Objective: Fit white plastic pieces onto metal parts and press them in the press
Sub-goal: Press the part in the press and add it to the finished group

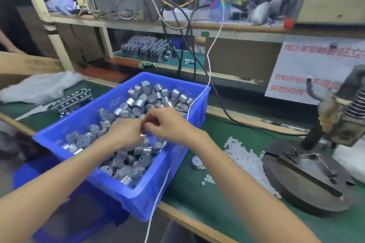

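Fitting step: left hand [126, 131] and right hand [167, 124] are pinching something small, blurred, at frame centre over the blue plastic bin [138, 197] of silver metal cans [122, 156]. Next, I judge: seating it in the dark iron press [308, 173], lower right, beside the white plastic pieces [245, 159].

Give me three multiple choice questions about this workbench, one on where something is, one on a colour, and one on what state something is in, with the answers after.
1. Where does the pile of white plastic pieces lie?
A. on the green mat between the bin and the press
B. inside the bin
C. on the upper shelf

2. What colour is the bin that holds the metal parts?
A. red
B. blue
C. grey

3. What are the two hands doing?
A. resting flat on the mat
B. pulling the press handle
C. meeting fingertip to fingertip above the bin

Answers:
1. A, the pile sits on the mat beside the press.
2. B, its walls are bright blue.
3. C, the left hand and right hand pinch together over the parts; what they hold is too blurred to tell.
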